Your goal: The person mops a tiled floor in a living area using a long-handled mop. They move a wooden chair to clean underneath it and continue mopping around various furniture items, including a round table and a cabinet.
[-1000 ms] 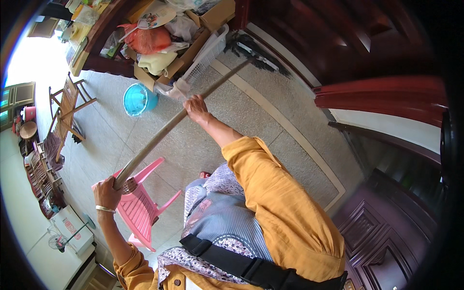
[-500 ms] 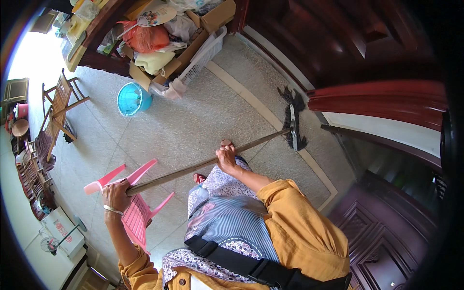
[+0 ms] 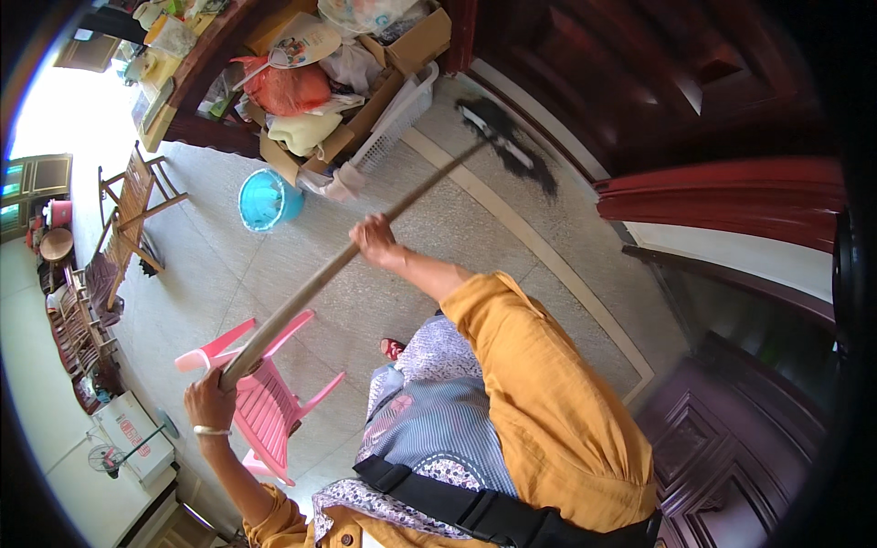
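Note:
A mop (image 3: 322,277) with a long wooden handle runs slantwise across the view. At its near end, my left hand (image 3: 209,402) is closed round the handle, a pale bracelet on the wrist. Farther up the pole my right hand (image 3: 375,240) grips it, the arm stretched forward. The dark mop head (image 3: 508,146) lies on the speckled floor beside the door sill, smeared by motion; a pale clamp bar crosses it. Under the handle's near end, close to my left hand, stands a pink plastic chair (image 3: 265,411).
A blue bucket (image 3: 270,200) stands left of the handle. Behind it are a cardboard box (image 3: 340,142) of bags and a white plastic basket (image 3: 402,119). A wooden folding chair (image 3: 135,215) is at the left. Dark red doors (image 3: 639,82) border the right side.
The mop head has swept away from me and leftward along the door sill. My right hand has moved forward and left with the handle, which now slants more steeply.

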Demonstrator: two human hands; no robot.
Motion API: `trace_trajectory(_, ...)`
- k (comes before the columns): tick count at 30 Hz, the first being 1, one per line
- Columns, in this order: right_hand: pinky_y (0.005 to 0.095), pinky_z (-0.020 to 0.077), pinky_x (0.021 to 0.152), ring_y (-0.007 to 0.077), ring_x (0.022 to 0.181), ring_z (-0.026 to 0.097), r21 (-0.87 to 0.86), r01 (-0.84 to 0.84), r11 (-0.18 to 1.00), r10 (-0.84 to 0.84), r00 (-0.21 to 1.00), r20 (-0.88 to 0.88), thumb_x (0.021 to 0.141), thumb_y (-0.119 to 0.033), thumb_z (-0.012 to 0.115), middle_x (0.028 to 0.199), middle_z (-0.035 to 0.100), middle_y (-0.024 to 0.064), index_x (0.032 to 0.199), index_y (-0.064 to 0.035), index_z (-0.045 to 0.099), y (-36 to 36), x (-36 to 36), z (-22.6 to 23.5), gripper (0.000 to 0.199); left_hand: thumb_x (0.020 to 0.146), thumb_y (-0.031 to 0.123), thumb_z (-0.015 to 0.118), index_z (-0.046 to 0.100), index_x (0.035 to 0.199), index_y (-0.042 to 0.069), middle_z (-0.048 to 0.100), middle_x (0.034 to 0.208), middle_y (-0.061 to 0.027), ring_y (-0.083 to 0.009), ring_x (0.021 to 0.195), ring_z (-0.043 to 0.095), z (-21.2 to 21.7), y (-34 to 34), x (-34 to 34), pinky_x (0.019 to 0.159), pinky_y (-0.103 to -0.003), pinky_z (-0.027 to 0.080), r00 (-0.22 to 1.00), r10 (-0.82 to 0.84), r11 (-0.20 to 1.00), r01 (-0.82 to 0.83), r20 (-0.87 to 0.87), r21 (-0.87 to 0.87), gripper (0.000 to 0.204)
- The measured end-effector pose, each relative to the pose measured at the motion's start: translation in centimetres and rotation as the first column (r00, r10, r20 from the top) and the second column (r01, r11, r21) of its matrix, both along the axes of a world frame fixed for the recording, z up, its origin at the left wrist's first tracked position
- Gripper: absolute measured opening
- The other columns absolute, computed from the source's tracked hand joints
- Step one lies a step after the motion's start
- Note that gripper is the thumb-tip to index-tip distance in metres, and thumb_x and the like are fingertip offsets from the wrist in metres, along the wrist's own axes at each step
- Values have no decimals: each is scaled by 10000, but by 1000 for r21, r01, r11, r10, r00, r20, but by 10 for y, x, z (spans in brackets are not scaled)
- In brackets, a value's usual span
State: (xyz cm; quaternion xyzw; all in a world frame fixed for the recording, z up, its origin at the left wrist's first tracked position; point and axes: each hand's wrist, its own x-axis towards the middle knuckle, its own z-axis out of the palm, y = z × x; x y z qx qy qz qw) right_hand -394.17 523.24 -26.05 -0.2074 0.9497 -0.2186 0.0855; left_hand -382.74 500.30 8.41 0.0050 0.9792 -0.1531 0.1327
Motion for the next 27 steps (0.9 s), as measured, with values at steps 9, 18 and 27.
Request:
trace_trajectory(9, 387, 371, 791, 235, 893, 555, 15, 37, 999, -35, 994, -106, 747, -86, 465, 874, 612, 96, 809, -107, 630, -9, -117, -28, 177, 660, 134, 579, 556, 639, 55, 553, 601, -177, -357, 577, 551, -12, 27, -67, 547, -428, 435, 999, 24, 1000, -24, 36, -4, 85)
trace_trajectory(18, 382, 354, 774, 192, 869, 563, 23, -68, 997, 69, 996, -62, 786, -161, 430, 788, 626, 43, 819, -132, 609, -10, -37, -24, 184, 625, 163, 609, 586, 648, 40, 561, 618, -174, -340, 591, 558, -25, -14, -20, 579, -411, 449, 978, 83, 974, -120, 191, 194, 127)
trace_trajectory(27, 367, 339, 765, 217, 836, 519, 26, -110, 994, 110, 994, -2, 764, -144, 427, 774, 604, 48, 705, -141, 622, -54, 68, -37, 204, 647, 169, 575, 565, 616, 67, 541, 587, -164, -350, 574, 546, -50, -65, 94, 524, -419, 430, 975, 181, 965, -202, 131, 169, 107)
